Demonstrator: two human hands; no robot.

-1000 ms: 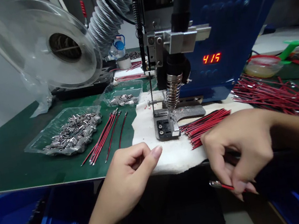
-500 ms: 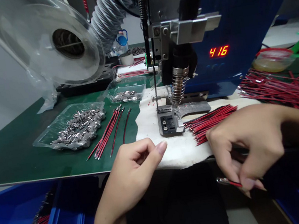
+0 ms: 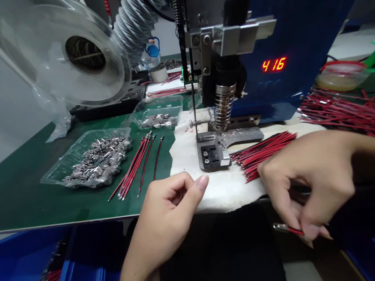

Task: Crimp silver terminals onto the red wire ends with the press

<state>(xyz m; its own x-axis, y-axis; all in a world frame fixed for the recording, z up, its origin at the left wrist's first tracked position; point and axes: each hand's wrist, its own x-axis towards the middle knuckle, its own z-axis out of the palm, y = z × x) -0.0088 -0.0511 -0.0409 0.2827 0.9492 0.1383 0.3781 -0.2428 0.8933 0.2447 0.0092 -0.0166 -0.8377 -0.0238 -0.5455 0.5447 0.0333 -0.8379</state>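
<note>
My left hand (image 3: 173, 218) rests at the front edge of the table with its fingers curled and the thumb laid along them; nothing shows in it. Over the front edge on the right, my right hand (image 3: 311, 187) pinches a short red and black wire (image 3: 295, 230) whose metal tip points left. Beyond that hand, a bundle of red and black wires (image 3: 264, 154) lies on a white sheet (image 3: 217, 195). Beside the bundle stands the foot of a press machine (image 3: 211, 155), between my hands and slightly farther back.
Left on the green table (image 3: 20, 186) are a clear tray of metal terminals (image 3: 98, 161), a smaller tray (image 3: 158, 116) and several loose wires (image 3: 135, 168). A wire heap (image 3: 357, 113) lies far right. Blue bins (image 3: 12, 272) sit below the edge. A clear reel (image 3: 49, 53) stands behind.
</note>
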